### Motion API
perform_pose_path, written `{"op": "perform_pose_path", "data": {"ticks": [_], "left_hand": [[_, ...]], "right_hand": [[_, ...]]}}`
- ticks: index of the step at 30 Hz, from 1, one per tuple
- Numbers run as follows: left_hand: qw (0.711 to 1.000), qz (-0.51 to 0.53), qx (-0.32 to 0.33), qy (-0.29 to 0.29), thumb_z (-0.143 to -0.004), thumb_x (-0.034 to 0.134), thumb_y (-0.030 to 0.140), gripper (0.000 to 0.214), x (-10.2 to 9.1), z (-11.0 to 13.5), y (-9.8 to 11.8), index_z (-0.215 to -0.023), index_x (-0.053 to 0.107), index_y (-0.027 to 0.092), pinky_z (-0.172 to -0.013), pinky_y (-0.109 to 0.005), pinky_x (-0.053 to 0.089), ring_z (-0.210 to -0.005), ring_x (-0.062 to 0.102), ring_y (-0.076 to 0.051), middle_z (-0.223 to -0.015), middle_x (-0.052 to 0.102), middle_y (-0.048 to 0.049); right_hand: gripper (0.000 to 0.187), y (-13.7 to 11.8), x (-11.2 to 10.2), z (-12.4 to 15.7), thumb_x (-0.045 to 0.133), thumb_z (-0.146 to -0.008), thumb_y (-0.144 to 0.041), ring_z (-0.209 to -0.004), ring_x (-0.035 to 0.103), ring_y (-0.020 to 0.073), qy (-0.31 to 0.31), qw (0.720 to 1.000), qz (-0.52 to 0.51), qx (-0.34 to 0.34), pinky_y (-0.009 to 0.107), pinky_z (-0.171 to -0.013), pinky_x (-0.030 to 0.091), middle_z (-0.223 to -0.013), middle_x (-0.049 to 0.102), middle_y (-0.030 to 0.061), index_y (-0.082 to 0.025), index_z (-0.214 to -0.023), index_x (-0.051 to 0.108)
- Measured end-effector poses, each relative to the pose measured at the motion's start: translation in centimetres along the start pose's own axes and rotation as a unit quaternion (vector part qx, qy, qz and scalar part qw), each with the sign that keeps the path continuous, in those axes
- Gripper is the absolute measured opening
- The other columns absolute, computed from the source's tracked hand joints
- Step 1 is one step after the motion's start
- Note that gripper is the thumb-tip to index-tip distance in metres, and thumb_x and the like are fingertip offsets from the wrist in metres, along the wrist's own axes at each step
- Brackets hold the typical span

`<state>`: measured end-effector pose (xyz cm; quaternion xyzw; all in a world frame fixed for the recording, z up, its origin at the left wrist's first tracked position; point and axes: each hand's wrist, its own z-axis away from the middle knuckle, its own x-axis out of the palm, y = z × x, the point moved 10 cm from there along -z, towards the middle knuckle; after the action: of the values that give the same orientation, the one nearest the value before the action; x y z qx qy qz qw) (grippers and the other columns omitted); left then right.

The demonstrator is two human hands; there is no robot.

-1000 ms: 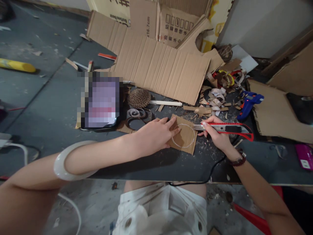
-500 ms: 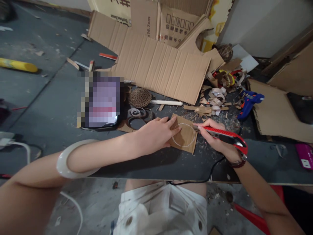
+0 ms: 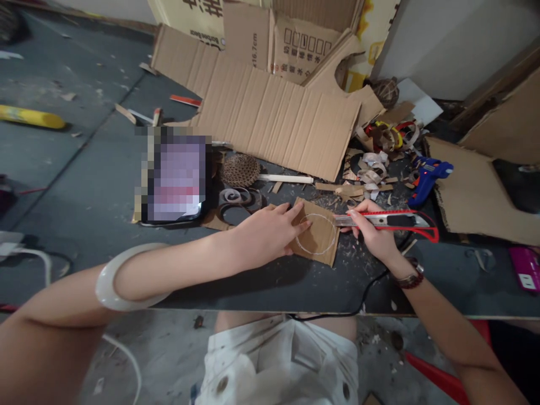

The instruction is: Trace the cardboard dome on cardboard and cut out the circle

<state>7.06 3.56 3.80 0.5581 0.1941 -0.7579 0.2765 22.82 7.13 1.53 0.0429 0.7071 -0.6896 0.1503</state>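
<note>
The right hand [image 3: 373, 233] grips a red utility knife [image 3: 390, 220], its blade touching the edge of a cardboard square [image 3: 321, 247] marked with a pale circle [image 3: 315, 234]. The open left hand [image 3: 268, 232] presses that square against the dark worktop [image 3: 270, 292].

Even, rather dim indoor light, soft shadow beneath the left hand [image 3: 265, 233], wide-angle bending toward the edges, slight overall softness

The brown cardboard square [image 3: 318, 233] bears a thin white circle [image 3: 316, 254]; right of it, the utility knife [image 3: 392, 220] has a red body, black stripe and silver blade; farther right, the glue gun [image 3: 427, 181] is blue; left, the bangle [image 3: 110, 286] is milky white; below, the worktop [image 3: 270, 292] is charcoal grey, flecked pale.
</note>
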Motion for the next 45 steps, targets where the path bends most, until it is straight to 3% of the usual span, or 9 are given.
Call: {"op": "perform_pose_path", "data": {"ticks": [3,23,26,30,34,39,45], "left_hand": [[1.000,-0.006,0.002,-0.006,-0.086,0.066,0.034,0.063,0.2,0.0,0.0,-0.143,0.043,0.019,-0.098,-0.039,0.047,-0.131,0.048,-0.032,-0.153,0.036,-0.0199],[1.000,0.005,-0.006,0.004,-0.086,0.066,0.034,0.061,0.0,0.0,-0.1,-0.141,0.045,0.021,-0.098,-0.039,0.047,-0.129,0.052,-0.031,-0.153,0.036,-0.0186],[1.000,0.010,-0.005,-0.002,-0.086,0.066,0.033,0.062,-0.1,0.0,-0.1,-0.142,0.045,0.020,-0.098,-0.040,0.048,-0.130,0.051,-0.033,-0.153,0.035,-0.0201],[1.000,-0.002,-0.006,-0.012,-0.087,0.063,0.034,0.059,0.0,-0.1,-0.1,-0.142,0.045,0.020,-0.095,-0.041,0.049,-0.128,0.052,-0.033,-0.153,0.034,-0.0207],[1.000,-0.015,0.000,-0.010,-0.088,0.062,0.034,0.060,0.1,0.0,-0.1,-0.143,0.043,0.020,-0.095,-0.041,0.049,-0.129,0.051,-0.033,-0.153,0.034,-0.0210],[1.000,-0.017,0.002,-0.012,-0.089,0.062,0.035,0.061,0.2,0.0,0.0,-0.144,0.042,0.019,-0.097,-0.042,0.049,-0.131,0.049,-0.033,-0.154,0.033,-0.0220],[1.000,-0.006,0.006,-0.003,-0.087,0.064,0.034,0.063,0.1,0.0,0.1,-0.144,0.043,0.018,-0.096,-0.042,0.049,-0.129,0.050,-0.034,-0.153,0.034,-0.0227]], "right_hand": [[0.026,0.3,-0.1,0.1,0.057,-0.090,-0.044,-0.046,0.053,0.0102,0.005,1.000,-0.029,0.009,0.026,-0.057,0.054,-0.048,0.046,-0.0086,-0.023,-0.075,0.049],[0.024,0.6,0.0,0.1,0.057,-0.090,-0.043,-0.053,0.060,0.0127,-0.001,1.000,-0.018,0.014,0.028,-0.061,0.056,-0.052,0.048,-0.0078,-0.024,-0.078,0.050],[0.024,0.0,-0.1,0.4,0.055,-0.091,-0.044,-0.052,0.058,0.0128,-0.002,0.999,0.037,-0.002,0.027,-0.057,0.051,-0.053,0.050,-0.0067,-0.024,-0.078,0.051],[0.022,-2.3,0.4,1.0,0.053,-0.092,-0.038,-0.055,0.055,0.0121,-0.006,0.977,0.205,-0.057,0.025,-0.054,0.041,-0.061,0.058,-0.0028,-0.023,-0.076,0.055],[0.018,-4.2,1.2,1.5,0.052,-0.091,-0.032,-0.055,0.053,0.0121,-0.014,0.965,0.242,-0.104,0.025,-0.054,0.039,-0.063,0.060,-0.0025,-0.024,-0.075,0.053],[0.019,-3.0,0.9,1.2,0.052,-0.092,-0.034,-0.057,0.055,0.0132,-0.001,0.974,0.216,-0.074,0.026,-0.054,0.041,-0.065,0.060,-0.0020,-0.024,-0.076,0.052],[0.022,-0.2,0.2,0.6,0.054,-0.091,-0.039,-0.054,0.057,0.0135,0.021,0.999,0.048,-0.010,0.027,-0.059,0.049,-0.056,0.051,-0.0052,-0.024,-0.075,0.050]]}}
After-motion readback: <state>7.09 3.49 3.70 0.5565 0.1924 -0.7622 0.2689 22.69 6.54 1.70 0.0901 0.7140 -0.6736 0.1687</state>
